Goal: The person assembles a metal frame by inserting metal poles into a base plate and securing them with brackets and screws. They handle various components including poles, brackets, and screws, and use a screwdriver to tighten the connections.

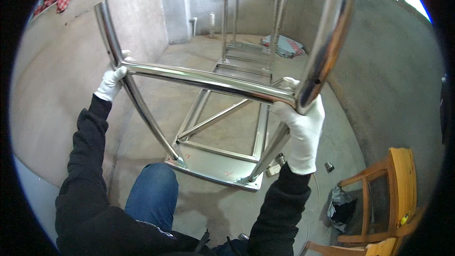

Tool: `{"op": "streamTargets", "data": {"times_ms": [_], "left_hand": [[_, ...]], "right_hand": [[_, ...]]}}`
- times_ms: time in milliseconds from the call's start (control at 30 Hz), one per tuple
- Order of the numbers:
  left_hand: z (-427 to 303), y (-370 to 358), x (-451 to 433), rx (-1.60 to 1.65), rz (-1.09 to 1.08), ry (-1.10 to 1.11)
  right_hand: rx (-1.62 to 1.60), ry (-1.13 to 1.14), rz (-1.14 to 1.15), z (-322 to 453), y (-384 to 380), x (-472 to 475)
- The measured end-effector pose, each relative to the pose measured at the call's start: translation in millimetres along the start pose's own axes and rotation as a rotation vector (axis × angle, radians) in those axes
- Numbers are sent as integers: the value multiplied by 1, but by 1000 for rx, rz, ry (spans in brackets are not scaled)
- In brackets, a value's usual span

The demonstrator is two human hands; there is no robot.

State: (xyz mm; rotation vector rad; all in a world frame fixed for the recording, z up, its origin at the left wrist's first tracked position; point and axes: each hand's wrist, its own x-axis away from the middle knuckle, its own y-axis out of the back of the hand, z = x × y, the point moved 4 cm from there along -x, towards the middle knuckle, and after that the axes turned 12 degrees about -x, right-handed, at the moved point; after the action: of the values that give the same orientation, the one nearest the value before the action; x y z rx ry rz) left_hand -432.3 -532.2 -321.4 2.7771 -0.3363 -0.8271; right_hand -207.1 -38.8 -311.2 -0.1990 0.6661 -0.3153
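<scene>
My left hand [111, 82], in a white glove, grips the joint where a shiny tubular metal leg [141, 108] meets a round crossbar [209, 80]. At the crossbar's other end, my white-gloved right hand [304, 133] is closed around its joint with the right metal leg [328, 48]. Both legs stand up from a flat metal end plate [217, 171] on the floor, which bears red marks. A diagonal metal tube [217, 116] crosses the rectangular floor frame behind the plate. The right hand hides part of its leg.
Farther back, several upright metal legs [225, 17] stand near wrapped flat panels [284, 46]. To the right are a yellow wooden chair [401, 188], a dark plastic bag [343, 208] and a metal fitting [329, 166]. A thin cable [317, 199] runs along the floor. Concrete walls [384, 64] enclose the space.
</scene>
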Motion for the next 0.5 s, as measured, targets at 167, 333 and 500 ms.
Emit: {"op": "streamTargets", "data": {"times_ms": [167, 333, 500], "left_hand": [[-3, -21, -6, 7, 1, -24], [-5, -18, -6, 81, -102, 5], [2, -16, -8, -2, -377, 116]], "right_hand": [[46, 44, -78, -8, 10, 9], [55, 75, -113, -13, 5, 18], [64, 86, -146, -14, 3, 20]]}}
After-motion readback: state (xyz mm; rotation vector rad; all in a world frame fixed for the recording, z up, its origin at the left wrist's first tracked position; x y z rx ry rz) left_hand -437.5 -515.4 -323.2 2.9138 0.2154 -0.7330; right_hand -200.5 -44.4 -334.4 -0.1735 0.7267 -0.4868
